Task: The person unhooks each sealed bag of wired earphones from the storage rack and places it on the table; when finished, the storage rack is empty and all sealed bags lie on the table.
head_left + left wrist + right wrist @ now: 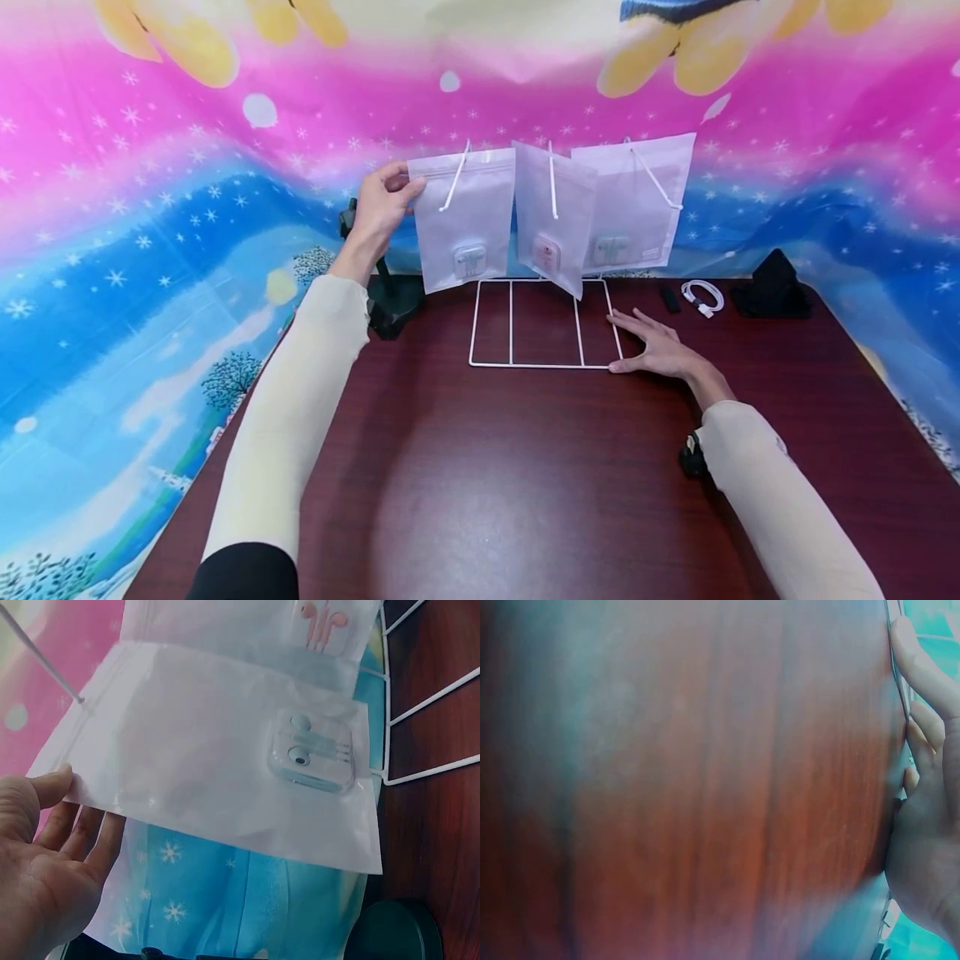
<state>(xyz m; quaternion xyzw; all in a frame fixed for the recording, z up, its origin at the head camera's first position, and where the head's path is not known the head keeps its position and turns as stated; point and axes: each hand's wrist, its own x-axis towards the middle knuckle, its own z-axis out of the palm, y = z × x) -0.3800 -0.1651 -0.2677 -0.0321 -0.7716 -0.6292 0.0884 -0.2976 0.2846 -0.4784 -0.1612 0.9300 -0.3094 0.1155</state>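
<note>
Left-hand bag pinched at its corner, rack touched by the right hand

A pale bag (450, 225) is pinched near its top left corner by the left hand (381, 208), thumb in front and fingers behind. The bag hangs to the right of that hand, and its top appears to be threaded on a white prong (455, 179) just beyond the thumb. Below and to the right of the fingers, a clear earphone case (470, 261) is seen on the bag. Farther right of the same hand, a middle bag (573, 212) and a right bag (641, 196) are hung.

The right hand (660, 348) is spread, its fingertips at the near right side of the wire rack (540, 366); whether weight is pressed down cannot be told from the blurred wrist view.

The step in hand is judged to be the settling or handling of the hung bag; for the next move, a light pinch and a steadied rack would be called for.
</note>
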